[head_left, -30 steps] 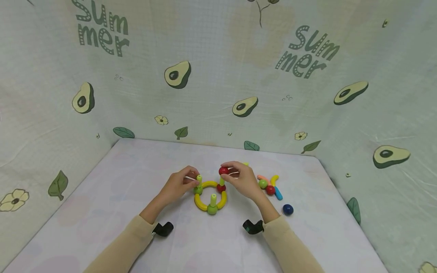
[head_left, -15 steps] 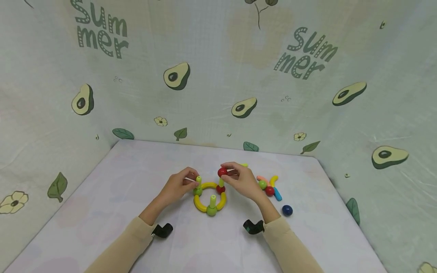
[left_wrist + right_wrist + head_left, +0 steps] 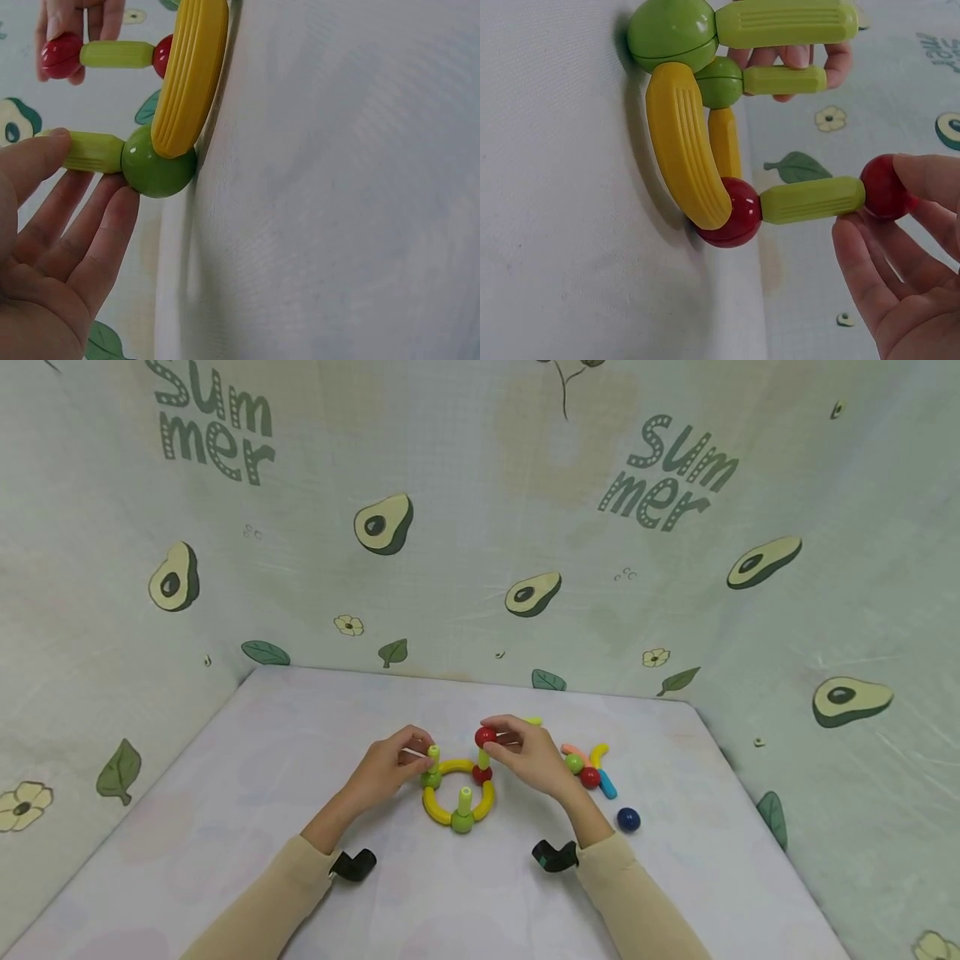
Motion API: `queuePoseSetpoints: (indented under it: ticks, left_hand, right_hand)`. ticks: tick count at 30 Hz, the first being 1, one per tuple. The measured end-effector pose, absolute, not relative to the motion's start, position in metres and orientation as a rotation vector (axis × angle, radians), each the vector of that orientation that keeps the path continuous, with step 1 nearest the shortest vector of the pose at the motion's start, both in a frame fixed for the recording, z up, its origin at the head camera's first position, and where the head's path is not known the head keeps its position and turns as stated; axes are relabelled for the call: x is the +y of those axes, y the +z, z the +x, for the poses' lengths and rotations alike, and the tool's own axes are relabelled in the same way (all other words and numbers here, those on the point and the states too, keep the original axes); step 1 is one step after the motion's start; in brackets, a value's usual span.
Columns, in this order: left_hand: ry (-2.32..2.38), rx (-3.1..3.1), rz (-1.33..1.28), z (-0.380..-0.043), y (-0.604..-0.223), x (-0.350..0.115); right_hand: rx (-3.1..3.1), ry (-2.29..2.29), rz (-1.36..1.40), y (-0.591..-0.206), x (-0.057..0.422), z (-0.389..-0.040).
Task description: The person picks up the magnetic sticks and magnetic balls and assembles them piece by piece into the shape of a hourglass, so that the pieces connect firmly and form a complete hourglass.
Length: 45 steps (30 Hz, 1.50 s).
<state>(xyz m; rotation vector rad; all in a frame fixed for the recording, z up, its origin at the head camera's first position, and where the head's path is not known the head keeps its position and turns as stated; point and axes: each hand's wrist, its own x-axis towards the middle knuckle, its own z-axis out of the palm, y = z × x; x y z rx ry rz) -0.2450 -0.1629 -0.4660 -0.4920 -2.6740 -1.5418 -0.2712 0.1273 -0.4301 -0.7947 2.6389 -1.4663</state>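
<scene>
A ring of yellow curved rods (image 3: 438, 807) and ball joints lies on the table, with light green rods standing up from the balls. My right hand (image 3: 531, 756) pinches a red ball (image 3: 885, 187) between thumb and fingers. That ball sits on the top end of a light green rod (image 3: 814, 200), which rises from a lower red ball (image 3: 739, 219). On the other side, my left hand (image 3: 384, 768) pinches the light green rod (image 3: 94, 152) above a green ball (image 3: 156, 163). At the ring's front, a third rod (image 3: 465, 800) stands on a green ball (image 3: 462, 822), untouched.
Right of the ring lie loose pieces: a green ball (image 3: 573, 764), a red ball (image 3: 589, 777), a blue rod (image 3: 607, 784), a yellow curved piece (image 3: 598, 755) and an orange piece (image 3: 573, 751). A dark blue ball (image 3: 628, 819) lies nearer. A light green piece (image 3: 533, 722) is partly hidden behind the right hand.
</scene>
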Motion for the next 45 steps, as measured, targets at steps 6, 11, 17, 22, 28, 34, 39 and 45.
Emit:
queuePoseSetpoints:
  ticks: [6, 11, 17, 22, 28, 34, 39, 45]
  left_hand:
    - [-1.505, -2.675, -0.517, -0.246, -0.463, -0.162]
    - [-1.490, -2.666, -0.523, -0.246, -0.462, -0.161]
    - [-1.486, -2.640, -0.530, -0.244, -0.463, -0.161]
    - [-1.486, -2.633, -0.524, -0.245, -0.466, -0.160]
    - [-1.461, -2.626, -0.523, -0.245, -0.468, -0.158]
    - [-1.437, -2.609, -0.562, -0.245, -0.467, -0.154]
    - [-1.419, -2.614, -0.566, -0.245, -0.467, -0.152]
    - [-1.423, -2.620, -0.554, -0.245, -0.466, -0.151]
  right_hand:
    - [2.644, -1.483, -0.768, -0.430, 0.126, -0.270]
    - [2.651, -1.479, -0.768, -0.431, 0.127, -0.271]
    - [2.624, -1.477, -0.795, -0.432, 0.126, -0.272]
    - [2.611, -1.482, -0.813, -0.433, 0.125, -0.273]
    - [2.610, -1.479, -0.802, -0.435, 0.123, -0.272]
    - [2.604, -1.489, -0.802, -0.435, 0.121, -0.270]
    - [2.600, -1.491, -0.827, -0.435, 0.120, -0.268]
    - [2.609, -1.492, -0.826, -0.437, 0.117, -0.268]
